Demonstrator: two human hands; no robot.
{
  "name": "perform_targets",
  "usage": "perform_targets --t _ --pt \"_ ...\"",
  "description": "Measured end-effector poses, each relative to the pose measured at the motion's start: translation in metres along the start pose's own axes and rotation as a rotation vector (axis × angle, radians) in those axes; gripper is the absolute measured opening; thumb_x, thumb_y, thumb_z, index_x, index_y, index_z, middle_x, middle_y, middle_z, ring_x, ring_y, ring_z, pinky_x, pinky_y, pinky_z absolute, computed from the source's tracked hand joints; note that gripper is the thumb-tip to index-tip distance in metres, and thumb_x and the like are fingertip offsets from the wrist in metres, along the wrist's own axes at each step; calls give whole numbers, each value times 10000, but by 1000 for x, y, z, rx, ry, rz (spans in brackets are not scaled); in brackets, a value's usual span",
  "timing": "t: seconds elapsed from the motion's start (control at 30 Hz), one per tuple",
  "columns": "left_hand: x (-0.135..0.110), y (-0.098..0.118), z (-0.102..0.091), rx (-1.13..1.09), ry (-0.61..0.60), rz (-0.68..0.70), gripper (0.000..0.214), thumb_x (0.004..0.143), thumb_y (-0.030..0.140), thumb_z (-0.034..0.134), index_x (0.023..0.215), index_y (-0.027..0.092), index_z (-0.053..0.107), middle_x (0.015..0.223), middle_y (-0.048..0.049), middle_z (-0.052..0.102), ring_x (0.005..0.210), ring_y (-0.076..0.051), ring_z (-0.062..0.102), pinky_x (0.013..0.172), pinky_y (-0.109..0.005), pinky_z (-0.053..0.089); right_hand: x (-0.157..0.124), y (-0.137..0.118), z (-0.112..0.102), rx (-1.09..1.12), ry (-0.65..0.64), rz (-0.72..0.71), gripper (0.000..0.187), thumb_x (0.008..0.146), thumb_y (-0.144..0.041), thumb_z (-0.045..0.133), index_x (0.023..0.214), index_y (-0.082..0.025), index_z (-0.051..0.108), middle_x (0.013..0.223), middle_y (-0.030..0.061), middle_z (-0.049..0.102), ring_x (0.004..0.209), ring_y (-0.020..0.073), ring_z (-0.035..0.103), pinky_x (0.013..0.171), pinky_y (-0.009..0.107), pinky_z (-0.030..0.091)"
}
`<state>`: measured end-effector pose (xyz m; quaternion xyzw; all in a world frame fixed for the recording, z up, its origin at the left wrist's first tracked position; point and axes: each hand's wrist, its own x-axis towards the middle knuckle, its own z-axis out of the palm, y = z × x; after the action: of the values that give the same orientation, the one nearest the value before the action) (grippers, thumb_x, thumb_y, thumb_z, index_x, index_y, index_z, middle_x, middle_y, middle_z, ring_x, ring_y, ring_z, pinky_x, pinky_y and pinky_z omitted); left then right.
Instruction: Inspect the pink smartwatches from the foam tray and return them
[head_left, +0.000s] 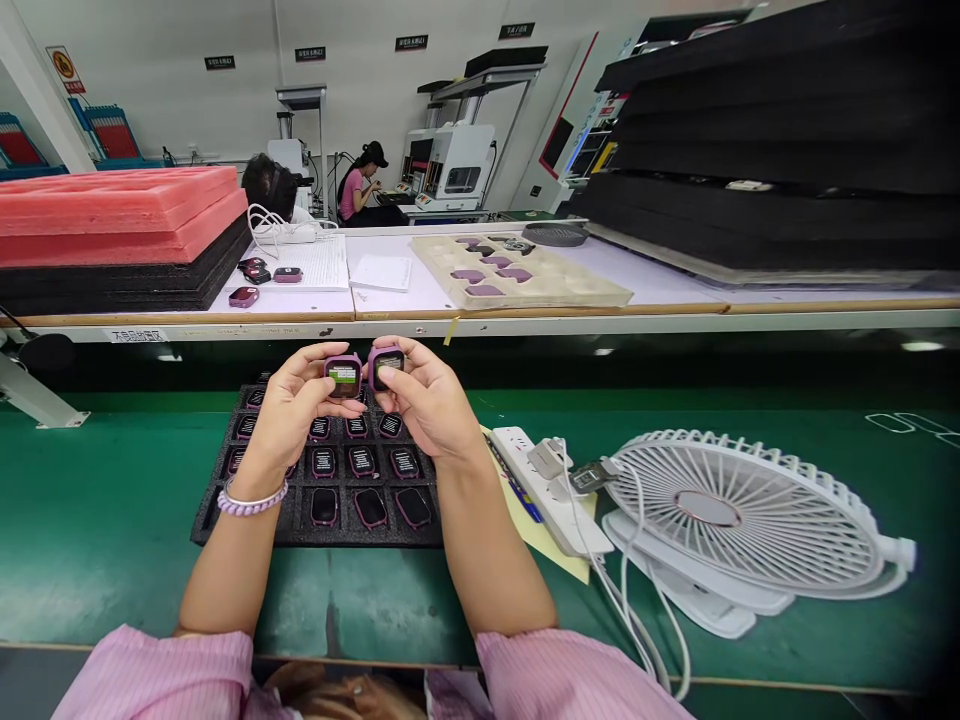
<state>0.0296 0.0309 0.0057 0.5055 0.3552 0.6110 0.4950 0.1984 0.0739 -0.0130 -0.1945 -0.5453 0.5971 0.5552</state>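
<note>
L hand (300, 405) pinches purple watch body (344, 377) betw thumb & fingertips; R hand (427, 400) pinches 2nd watch body (386, 367) the same way; both just above black foam tray (259, 510), bodies nearly touching; more watch bodies (361, 461) sit in tray slots; power strip (551, 490) just right of tray, white desk fan (742, 510) beyond it.

green workbench (112, 520) | black foam tray (341, 534) | white power strip (551, 490) | white fan (742, 510)

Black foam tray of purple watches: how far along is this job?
Done-looking: upper rows of the foam tray hold watches with labelled screens. In hand: one watch each in the left hand and right hand. Left: the bottom row shows plain dark screens.
</note>
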Motion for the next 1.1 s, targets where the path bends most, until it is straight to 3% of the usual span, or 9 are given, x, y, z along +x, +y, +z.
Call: perform_targets --t 0.37,0.67,0.9,1.1 --pt "1 -4 -4 27 -14 36 411 813 329 731 1192 184 667 1009 -34 746 624 -155 759 601 -265 679 -2 -3 1 -19 -21 4 480 773 -392 861 1162 -218 640 915 15 644 620 116 494 537 243 435" --pt "-2 -2 0 68 21 62 434 796 282 782 1202 179 665 995 -27 732 627 -137 755 609 -238 680 -3 -4 1 -15 -36 3 508 807 -449 888 1188 -221 641 915 12 639 602 106 504 533 241 447" --pt "-5 -3 -1 102 -7 112 464 828 285 771 1267 191 657 1103 -64 745 678 -146 767 683 -272 701 -6 -7 0 -26 -39 -5 493 790 -364 851 1210 -220 636 949 21 662 626 120 531 567 264 483" --pt "-26 14 7 74 -10 171 508 812 172 837 1290 250 683 1218 -65 748 769 -124 752 753 -235 685 -5 -11 -4 -17 -21 0 501 803 -329 859 1242 -235 635 1032 54 720 633 130 579 577 265 504"
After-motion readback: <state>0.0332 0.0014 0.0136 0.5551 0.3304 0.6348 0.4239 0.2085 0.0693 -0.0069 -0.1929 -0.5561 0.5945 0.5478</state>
